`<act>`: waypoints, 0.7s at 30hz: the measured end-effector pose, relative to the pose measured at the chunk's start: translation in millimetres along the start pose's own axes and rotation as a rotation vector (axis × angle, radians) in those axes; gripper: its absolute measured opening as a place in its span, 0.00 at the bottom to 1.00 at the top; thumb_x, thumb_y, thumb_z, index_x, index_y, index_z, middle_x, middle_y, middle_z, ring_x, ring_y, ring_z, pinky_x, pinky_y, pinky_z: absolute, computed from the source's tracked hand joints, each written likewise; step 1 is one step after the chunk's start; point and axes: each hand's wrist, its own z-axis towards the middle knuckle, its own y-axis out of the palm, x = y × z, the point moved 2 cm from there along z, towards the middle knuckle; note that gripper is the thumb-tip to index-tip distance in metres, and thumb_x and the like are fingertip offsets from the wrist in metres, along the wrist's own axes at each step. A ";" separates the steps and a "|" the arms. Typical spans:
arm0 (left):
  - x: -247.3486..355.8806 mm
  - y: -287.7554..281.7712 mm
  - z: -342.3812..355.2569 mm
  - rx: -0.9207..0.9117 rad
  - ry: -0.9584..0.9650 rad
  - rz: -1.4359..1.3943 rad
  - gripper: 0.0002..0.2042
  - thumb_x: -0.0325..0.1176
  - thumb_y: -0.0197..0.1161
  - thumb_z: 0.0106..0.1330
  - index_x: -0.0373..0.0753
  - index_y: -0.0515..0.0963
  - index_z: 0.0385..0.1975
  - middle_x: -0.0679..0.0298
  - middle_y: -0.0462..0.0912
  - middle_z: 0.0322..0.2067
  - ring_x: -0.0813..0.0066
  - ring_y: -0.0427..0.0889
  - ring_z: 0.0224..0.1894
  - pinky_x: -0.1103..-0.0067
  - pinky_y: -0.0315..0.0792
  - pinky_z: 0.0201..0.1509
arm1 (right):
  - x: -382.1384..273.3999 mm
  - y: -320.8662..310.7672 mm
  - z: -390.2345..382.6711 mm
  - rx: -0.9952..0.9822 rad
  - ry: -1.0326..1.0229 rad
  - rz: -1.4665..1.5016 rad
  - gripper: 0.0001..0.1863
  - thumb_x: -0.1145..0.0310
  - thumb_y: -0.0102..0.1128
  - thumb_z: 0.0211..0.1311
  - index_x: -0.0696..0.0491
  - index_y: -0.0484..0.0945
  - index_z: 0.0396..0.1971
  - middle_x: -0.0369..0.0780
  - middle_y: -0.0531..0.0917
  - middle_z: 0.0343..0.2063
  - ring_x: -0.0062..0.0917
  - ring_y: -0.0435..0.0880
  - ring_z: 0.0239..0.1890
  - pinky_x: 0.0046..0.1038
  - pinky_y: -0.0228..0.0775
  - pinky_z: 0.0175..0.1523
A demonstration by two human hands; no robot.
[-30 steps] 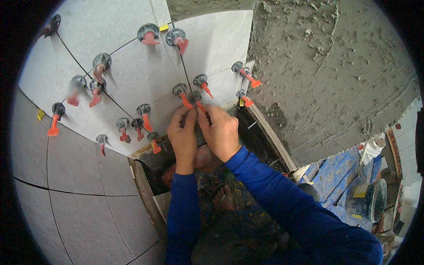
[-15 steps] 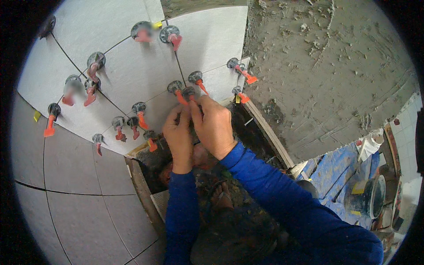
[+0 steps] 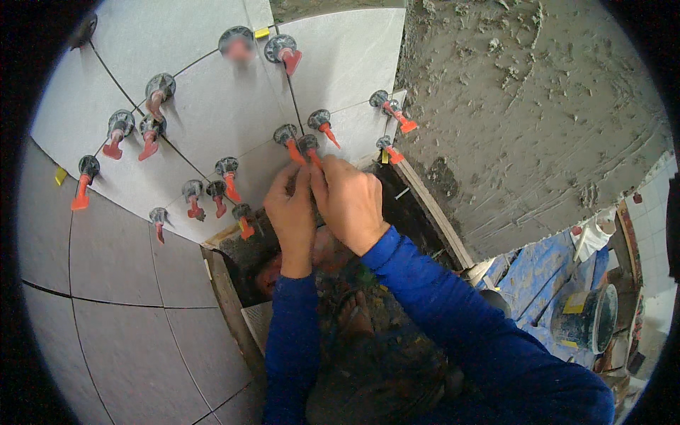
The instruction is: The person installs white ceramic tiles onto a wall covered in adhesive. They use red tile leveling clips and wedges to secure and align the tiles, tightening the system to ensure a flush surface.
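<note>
Both my hands meet at a red-handled leveling spacer (image 3: pixel 309 145) with a grey round base, set in a joint of the white wall tiles (image 3: pixel 340 64). My left hand (image 3: pixel 290 209) has its fingers closed at the handle, and my right hand (image 3: pixel 347 202) pinches there beside it; the fingertips partly hide the handle. Another red spacer (image 3: pixel 290 139) sits just left of it and one more (image 3: pixel 323 124) just above right. Several similar spacers dot the tile joints, and small yellow pieces (image 3: pixel 262 32) stick out at some edges.
Grey tiles (image 3: pixel 113 269) cover the left side. Rough wet mortar (image 3: pixel 531 127) spreads at upper right. A dark gap framed by a wooden board (image 3: pixel 435 213) lies below the white tiles, my foot (image 3: pixel 354 312) beneath. At right are blue sheeting (image 3: pixel 528 283) and a bucket (image 3: pixel 584 319).
My hands stay together at the same spacer, fingers shifted slightly. The whole view moved a little up-left, then partly back to the right.
</note>
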 end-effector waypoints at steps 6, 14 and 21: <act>4.7 -3.5 -5.1 -0.105 -0.118 0.010 0.18 0.41 0.59 0.74 0.29 0.82 0.45 0.61 0.87 0.37 0.74 0.82 0.40 0.77 0.74 0.48 | 1.3 -5.7 0.8 -0.003 -0.007 -0.019 0.11 0.63 0.60 0.67 0.54 0.77 0.29 0.50 0.82 0.23 0.50 0.83 0.25 0.45 0.74 0.28; -17.0 29.3 0.3 -0.480 -0.531 -1.316 0.23 0.44 0.50 0.79 0.31 0.72 0.61 0.54 0.79 0.57 0.62 0.76 0.61 0.67 0.67 0.69 | 1.4 -3.4 0.9 -0.026 -0.058 -0.026 0.10 0.63 0.58 0.67 0.53 0.76 0.28 0.49 0.84 0.26 0.48 0.84 0.24 0.47 0.76 0.28; -32.9 35.0 -20.7 -0.541 -0.588 -1.306 0.26 0.49 0.48 0.80 0.31 0.69 0.62 0.52 0.76 0.60 0.59 0.73 0.63 0.65 0.66 0.70 | 15.1 -34.9 -24.7 -0.082 -0.023 0.216 0.13 0.64 0.60 0.68 0.56 0.75 0.26 0.52 0.81 0.24 0.52 0.82 0.28 0.48 0.74 0.30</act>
